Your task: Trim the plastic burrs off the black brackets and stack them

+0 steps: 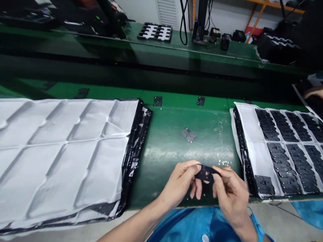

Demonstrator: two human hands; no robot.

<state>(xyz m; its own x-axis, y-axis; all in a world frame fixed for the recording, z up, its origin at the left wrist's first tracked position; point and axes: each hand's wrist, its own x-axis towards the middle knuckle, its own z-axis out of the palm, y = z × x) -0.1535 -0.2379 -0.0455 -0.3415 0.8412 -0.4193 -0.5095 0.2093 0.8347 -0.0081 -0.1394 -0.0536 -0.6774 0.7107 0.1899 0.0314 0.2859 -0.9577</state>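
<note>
Both hands hold one small flat black plastic part (pixel 206 173) with cut-outs, just above the near edge of the green bench. My left hand (pixel 182 181) pinches its left end between thumb and forefinger. My right hand (pixel 230 188) pinches its right end, fingers curled. A second loose part (pixel 188 134) lies flat on the green surface a little farther away. At the right, a white-lined tray (pixel 248 127) carries several rows of the same black parts (pixel 285 148).
A stack of trays covered by a white sheet (pixel 63 151) fills the left. Two small black parts (pixel 157 101) (pixel 201 101) lie near the conveyor belt (pixel 126 72). Another tray (pixel 155 32) and equipment stand on the far bench. Another person's hand (pixel 313 93) shows at far right.
</note>
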